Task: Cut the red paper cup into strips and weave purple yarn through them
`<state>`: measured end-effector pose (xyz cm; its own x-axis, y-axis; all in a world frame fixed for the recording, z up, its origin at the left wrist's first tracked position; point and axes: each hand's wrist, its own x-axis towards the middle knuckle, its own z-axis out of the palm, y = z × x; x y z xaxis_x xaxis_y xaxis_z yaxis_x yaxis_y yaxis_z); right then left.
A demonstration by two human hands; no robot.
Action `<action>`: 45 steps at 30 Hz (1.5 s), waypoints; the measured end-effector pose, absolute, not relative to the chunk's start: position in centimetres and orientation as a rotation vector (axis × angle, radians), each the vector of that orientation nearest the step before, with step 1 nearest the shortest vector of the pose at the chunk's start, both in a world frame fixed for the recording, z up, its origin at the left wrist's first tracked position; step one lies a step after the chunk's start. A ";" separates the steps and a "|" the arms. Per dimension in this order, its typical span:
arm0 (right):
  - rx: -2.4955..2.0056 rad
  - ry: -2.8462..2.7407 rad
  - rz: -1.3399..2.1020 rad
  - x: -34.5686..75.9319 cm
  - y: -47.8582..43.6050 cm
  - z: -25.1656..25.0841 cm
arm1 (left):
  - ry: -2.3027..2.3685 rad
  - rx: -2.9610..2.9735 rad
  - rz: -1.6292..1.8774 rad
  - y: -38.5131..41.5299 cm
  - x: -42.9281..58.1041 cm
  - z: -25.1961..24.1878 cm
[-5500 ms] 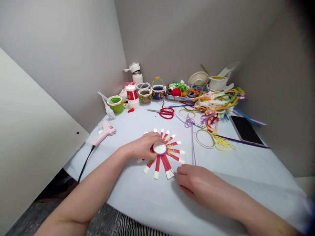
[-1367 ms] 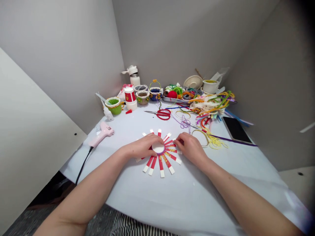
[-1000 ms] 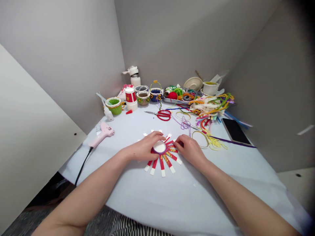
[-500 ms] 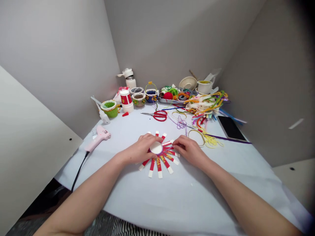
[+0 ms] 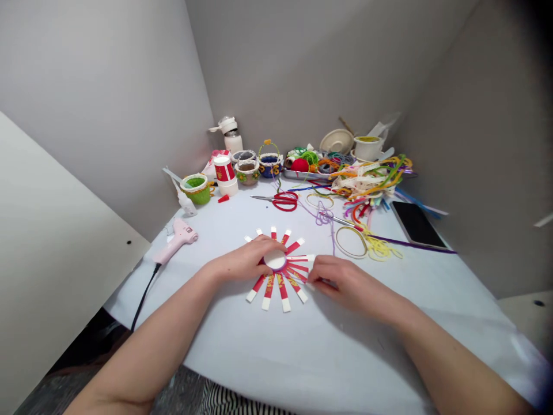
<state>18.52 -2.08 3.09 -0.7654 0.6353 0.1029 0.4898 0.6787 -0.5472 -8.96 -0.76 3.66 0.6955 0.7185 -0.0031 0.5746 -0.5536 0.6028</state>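
A paper cup (image 5: 275,261), cut into red-and-white strips that splay outward like rays, lies on the table with its white round base in the middle. Purple yarn circles that base. My left hand (image 5: 247,258) is closed around the left side of the base, thumb and fingers at its rim, covering some strips. At the cup's right, my right hand (image 5: 341,275) pinches the purple yarn near the strip ends; its fingertips partly hide the thread. More of the purple yarn (image 5: 323,217) lies in a loose tangle behind my right hand.
Red-handled scissors (image 5: 285,201), yellowish rings (image 5: 351,241) and a phone (image 5: 418,225) lie beyond my hands. A pink glue gun (image 5: 177,239) with a black cord is at left. Small decorated baskets (image 5: 247,172), a red-and-white cup (image 5: 225,173) and a yarn-filled tray (image 5: 305,174) line the back.
My right hand has moved right and toward me, drawing the yarn along the strips. My left hand stays on the cup. The view has shifted slightly.
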 end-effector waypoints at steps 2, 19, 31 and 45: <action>-0.896 -2.669 0.782 18.3 -2.9 3.5 | 0.995 2.302 0.307 -0.6 -9.0 3.7; -1.270 -2.615 0.444 18.5 -2.8 2.2 | 0.998 2.262 0.320 -0.3 -9.3 3.2; -1.362 -2.263 0.307 15.0 1.6 -0.6 | 0.987 2.301 0.326 -0.8 -9.0 3.5; -1.301 -2.216 0.386 15.2 1.6 -1.0 | 1.219 2.300 0.615 -1.4 -7.9 2.0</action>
<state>15.23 1.61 -1.04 -0.3910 0.8692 0.3026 0.7157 0.4939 -0.4938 -7.90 -1.43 2.00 0.5065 0.8455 0.1691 0.6386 -0.4995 0.5854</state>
